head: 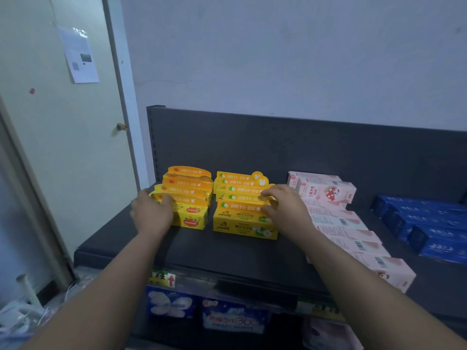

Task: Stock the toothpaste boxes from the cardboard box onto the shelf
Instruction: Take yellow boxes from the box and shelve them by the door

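At the far left stands a cream door [63,160] with a round metal knob [121,126] and a white paper sheet [79,59] stuck to it. Beside the door is the dark grey metal shelf [202,251], backed by a dark panel against a pale wall. The left hand [151,212] reaches onto the shelf's left part, and its fingers [166,199] curl over the left end of a row of orange-yellow cardboard toothpaste boxes with a strawberry print [193,219]. These stand one behind another from mid-shelf towards the back panel. Just beside them, across a narrow gap, stands a row of yellow cardboard toothpaste boxes with a green apple print [240,224], lined up the same way. The right hand [283,205] grips the right end of this row near the front, fingers bent over the box tops and thumb pressing lower, pinching the box ends. To the right lies a row of pink cardboard toothpaste boxes [336,195], running from the back to the shelf's front edge and partly hidden by the right forearm. Farther right sit dark blue cardboard boxes [434,238], apart from the pink ones. Under the shelf's front lip shows a yellow price label with a red arrow [171,280], and below it lie blue and white soft packs [171,303] on a lower level
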